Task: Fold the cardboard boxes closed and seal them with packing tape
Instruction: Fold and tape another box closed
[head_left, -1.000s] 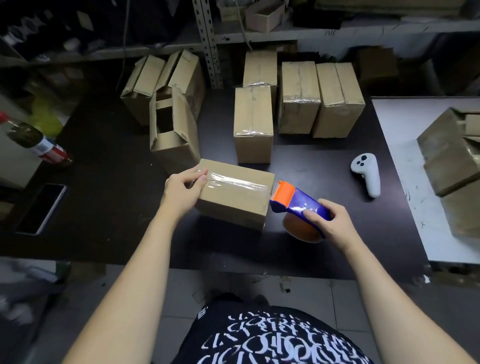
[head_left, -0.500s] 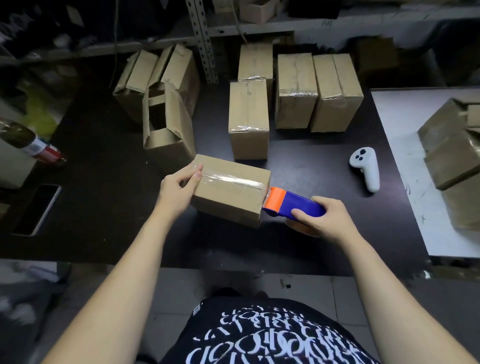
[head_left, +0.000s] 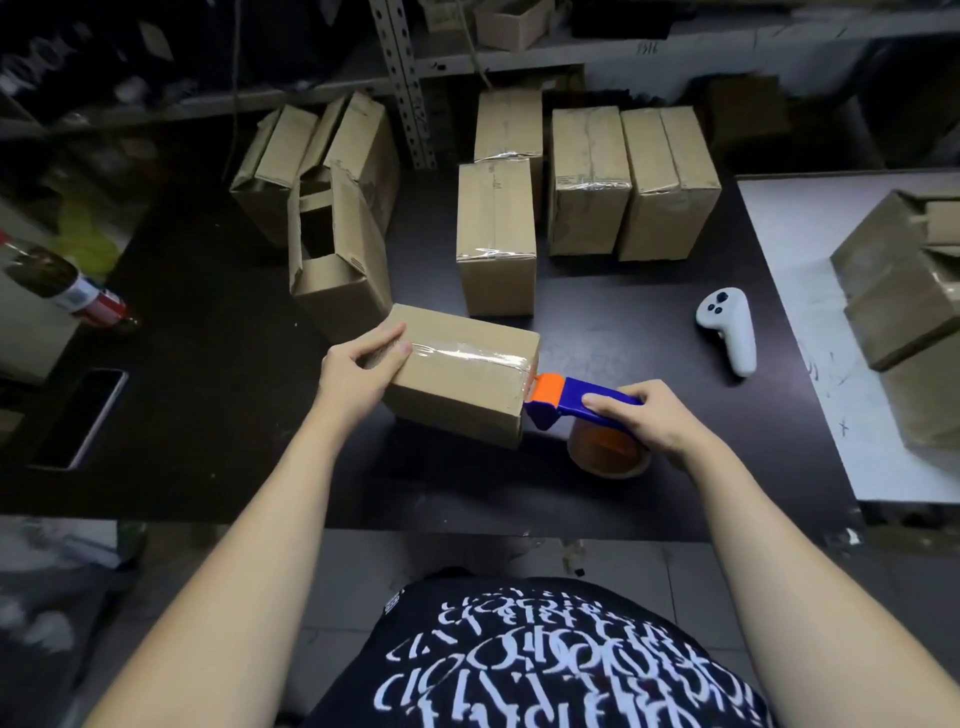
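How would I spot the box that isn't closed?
Start at the dark table, then look just beyond the left hand. The open box stands there; unlike the taped box on its right, its flaps gape around a dark hole.

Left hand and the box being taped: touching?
Touching. The head view shows the left hand gripping the left end of the box, thumb lying on the taped top and fingers along the far edge, with no gap.
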